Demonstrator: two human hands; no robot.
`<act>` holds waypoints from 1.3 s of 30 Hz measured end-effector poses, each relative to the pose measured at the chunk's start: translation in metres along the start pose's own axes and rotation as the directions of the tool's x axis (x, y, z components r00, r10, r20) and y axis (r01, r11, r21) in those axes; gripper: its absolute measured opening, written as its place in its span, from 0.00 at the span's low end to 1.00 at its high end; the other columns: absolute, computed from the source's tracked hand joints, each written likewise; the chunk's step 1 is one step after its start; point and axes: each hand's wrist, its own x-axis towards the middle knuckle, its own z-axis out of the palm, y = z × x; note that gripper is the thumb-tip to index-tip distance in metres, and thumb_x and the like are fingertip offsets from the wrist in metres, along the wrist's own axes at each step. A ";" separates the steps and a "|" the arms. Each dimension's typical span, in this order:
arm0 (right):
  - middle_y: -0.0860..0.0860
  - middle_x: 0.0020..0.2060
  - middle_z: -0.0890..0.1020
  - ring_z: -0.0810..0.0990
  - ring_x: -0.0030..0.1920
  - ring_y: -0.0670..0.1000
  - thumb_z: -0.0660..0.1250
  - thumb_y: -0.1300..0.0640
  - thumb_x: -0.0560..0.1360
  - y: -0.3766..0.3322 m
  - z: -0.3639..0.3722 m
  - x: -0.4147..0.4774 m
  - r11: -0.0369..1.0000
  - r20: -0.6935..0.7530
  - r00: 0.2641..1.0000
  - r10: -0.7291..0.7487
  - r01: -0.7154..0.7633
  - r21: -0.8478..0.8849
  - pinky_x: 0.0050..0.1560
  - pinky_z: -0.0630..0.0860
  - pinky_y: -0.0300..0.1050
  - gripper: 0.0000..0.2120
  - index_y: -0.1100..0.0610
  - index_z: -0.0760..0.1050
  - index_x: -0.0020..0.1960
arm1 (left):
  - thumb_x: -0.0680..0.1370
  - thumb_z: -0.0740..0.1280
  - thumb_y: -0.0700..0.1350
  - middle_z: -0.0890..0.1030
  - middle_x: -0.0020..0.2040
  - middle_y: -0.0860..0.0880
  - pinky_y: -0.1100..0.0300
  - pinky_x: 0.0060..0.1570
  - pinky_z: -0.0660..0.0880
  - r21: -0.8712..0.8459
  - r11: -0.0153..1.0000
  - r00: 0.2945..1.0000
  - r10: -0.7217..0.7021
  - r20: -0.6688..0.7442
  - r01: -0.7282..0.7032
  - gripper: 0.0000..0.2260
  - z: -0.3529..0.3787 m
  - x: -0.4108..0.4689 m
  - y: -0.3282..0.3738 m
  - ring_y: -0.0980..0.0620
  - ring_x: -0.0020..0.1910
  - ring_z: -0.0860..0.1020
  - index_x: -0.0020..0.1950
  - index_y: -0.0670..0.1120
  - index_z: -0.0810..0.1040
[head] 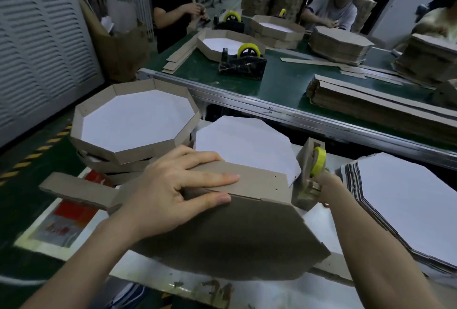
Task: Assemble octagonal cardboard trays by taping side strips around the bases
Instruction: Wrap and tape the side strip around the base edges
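The stack of finished trays (136,120) stands at far left, just beside the work, so there is little room on that side. The loose tail (74,190) of the side strip (247,180) juts toward it and could snag. The left hand (173,192) grasps nothing: its flat, straight fingers press the strip against the near edge of the tilted octagonal base (235,239), thumb on the brown underside. Judged risk: if that pressure eases, the strip lifts off the edge and the seam tapes crooked. The tape dispenser (309,172) sits just beside the base's right corner. The right hand (321,184) is at it with fingers hidden, so its grip cannot be determined; a hard tug on the tape could jolt the base. The stack of bases (408,200) crowds the right, and the conveyor rail (247,108) closes the far side. Open room lies only toward the worker.
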 end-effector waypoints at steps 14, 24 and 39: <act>0.64 0.63 0.77 0.79 0.57 0.56 0.72 0.63 0.75 0.071 0.019 -0.045 0.853 -0.222 0.975 -0.023 0.135 0.504 0.55 0.73 0.43 0.20 0.73 0.73 0.62 | 0.72 0.63 0.68 0.78 0.62 0.61 0.52 0.56 0.75 -0.002 1.000 1.000 0.002 -0.016 -0.002 0.14 0.003 0.004 0.005 0.58 0.59 0.73 0.56 0.70 0.78; 0.66 0.56 0.81 0.77 0.49 0.58 0.67 0.62 0.79 0.080 0.041 -0.060 0.823 -0.333 0.940 -0.075 0.247 0.511 0.51 0.70 0.42 0.06 0.66 0.78 0.49 | 0.73 0.63 0.67 0.75 0.62 0.66 0.54 0.53 0.75 0.005 1.000 1.000 0.004 -0.019 -0.004 0.13 -0.002 -0.010 0.007 0.61 0.59 0.72 0.57 0.71 0.77; 0.53 0.40 0.77 0.75 0.47 0.52 0.69 0.63 0.77 0.075 0.030 -0.058 0.737 -0.345 0.935 -0.081 0.289 0.610 0.50 0.73 0.43 0.12 0.57 0.72 0.36 | 0.73 0.64 0.66 0.77 0.61 0.64 0.52 0.53 0.75 0.001 1.000 1.000 -0.002 -0.010 0.002 0.13 -0.001 -0.002 0.005 0.60 0.58 0.73 0.56 0.71 0.78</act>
